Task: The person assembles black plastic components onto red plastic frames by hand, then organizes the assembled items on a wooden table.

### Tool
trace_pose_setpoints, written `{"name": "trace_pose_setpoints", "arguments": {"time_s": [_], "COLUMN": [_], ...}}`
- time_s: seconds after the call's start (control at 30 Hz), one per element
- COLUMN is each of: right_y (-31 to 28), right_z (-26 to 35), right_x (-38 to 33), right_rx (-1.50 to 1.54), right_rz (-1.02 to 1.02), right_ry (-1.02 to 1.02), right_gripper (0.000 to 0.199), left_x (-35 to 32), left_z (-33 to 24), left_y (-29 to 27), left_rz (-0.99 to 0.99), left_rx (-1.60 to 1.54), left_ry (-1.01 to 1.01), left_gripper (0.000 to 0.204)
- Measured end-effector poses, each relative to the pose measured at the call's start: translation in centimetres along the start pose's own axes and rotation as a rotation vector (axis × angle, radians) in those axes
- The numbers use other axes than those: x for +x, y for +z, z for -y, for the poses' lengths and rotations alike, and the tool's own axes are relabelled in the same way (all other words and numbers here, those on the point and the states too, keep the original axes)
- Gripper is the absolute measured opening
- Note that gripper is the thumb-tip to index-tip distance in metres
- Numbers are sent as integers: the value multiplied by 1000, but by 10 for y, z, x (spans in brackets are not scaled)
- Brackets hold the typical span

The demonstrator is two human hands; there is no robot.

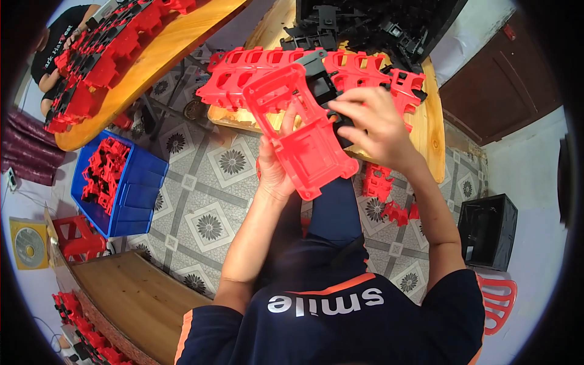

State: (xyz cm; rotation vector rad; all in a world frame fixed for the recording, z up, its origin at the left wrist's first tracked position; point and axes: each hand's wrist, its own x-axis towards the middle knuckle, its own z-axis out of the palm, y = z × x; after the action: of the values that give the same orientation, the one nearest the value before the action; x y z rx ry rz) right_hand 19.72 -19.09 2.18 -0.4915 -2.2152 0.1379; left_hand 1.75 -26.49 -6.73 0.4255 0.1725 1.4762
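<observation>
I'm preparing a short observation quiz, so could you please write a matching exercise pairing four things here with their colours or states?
1. left hand
2. bin
3. fan
4. door

A. blue, with red parts inside
B. brown
C. holding the red case
D. yellow-framed

Pairs: 1-C; 2-A; 3-D; 4-B

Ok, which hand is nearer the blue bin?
Left hand: it holds the red casing, right of the blue bin. The right hand, at the casing's right edge, is farther right.
</observation>
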Motion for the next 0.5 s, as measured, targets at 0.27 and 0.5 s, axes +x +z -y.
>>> {"name": "trace_pose_setpoints", "arguments": {"time_s": [0.27,0.5], "right_y": [-4,-9], "right_z": [-7,65], "right_x": [-5,-1], "right_rx": [-202,82], "right_rz": [-56,-17], "right_ry": [-4,54], "right_gripper": [33,49], "left_x": [-3,-3], "left_z": [-15,-23], "left_y": [9,2], "left_rz": [47,-29], "left_rx": [-119,42], "left_ry": [-1,42], "left_gripper": [87,76]}}
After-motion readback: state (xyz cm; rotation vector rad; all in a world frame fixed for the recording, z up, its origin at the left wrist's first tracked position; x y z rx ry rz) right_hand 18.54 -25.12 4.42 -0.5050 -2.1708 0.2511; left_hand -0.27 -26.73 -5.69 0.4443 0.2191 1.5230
